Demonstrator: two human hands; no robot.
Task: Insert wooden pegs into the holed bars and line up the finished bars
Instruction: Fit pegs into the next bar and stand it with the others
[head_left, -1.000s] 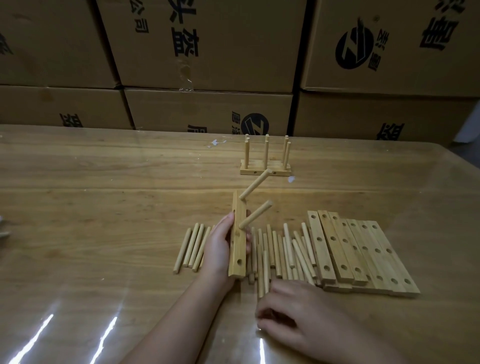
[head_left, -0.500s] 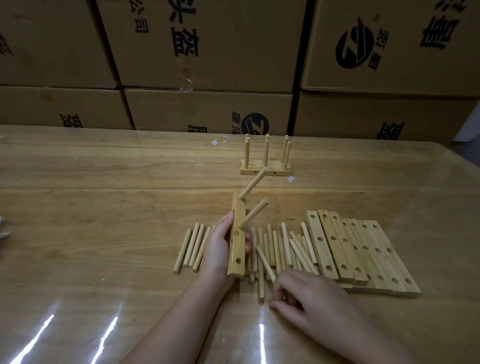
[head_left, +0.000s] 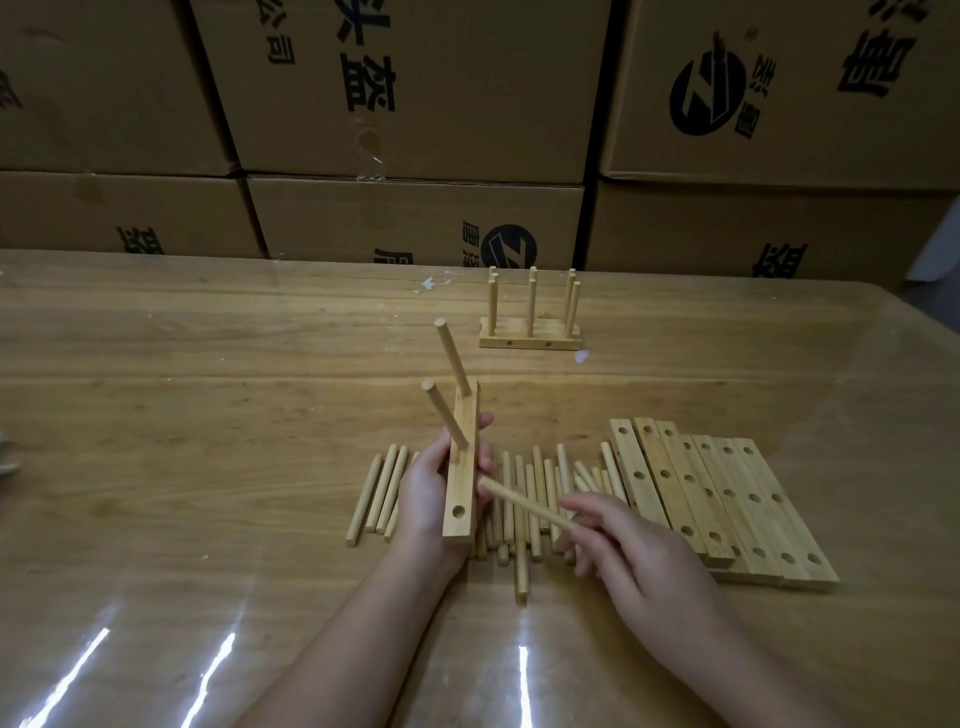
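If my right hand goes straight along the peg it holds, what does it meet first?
Probably the holed bar in the left hand; the peg in the right hand ends beside it, depth unclear.

pale bare wood on a shiny table

from my screen the table (head_left: 208, 415) reads as wood grain under a glossy, smooth coat, with bright streaks of light on it. the loose pegs (head_left: 535, 478), the lifted peg (head_left: 524, 504), the raised bar (head_left: 464, 488) and the stacked bars (head_left: 727, 499) look like pale unfinished wood, matt, with fine grain. the boxes (head_left: 415, 93) behind are matt brown cardboard; i see shiny clear tape (head_left: 370, 156) on one seam.
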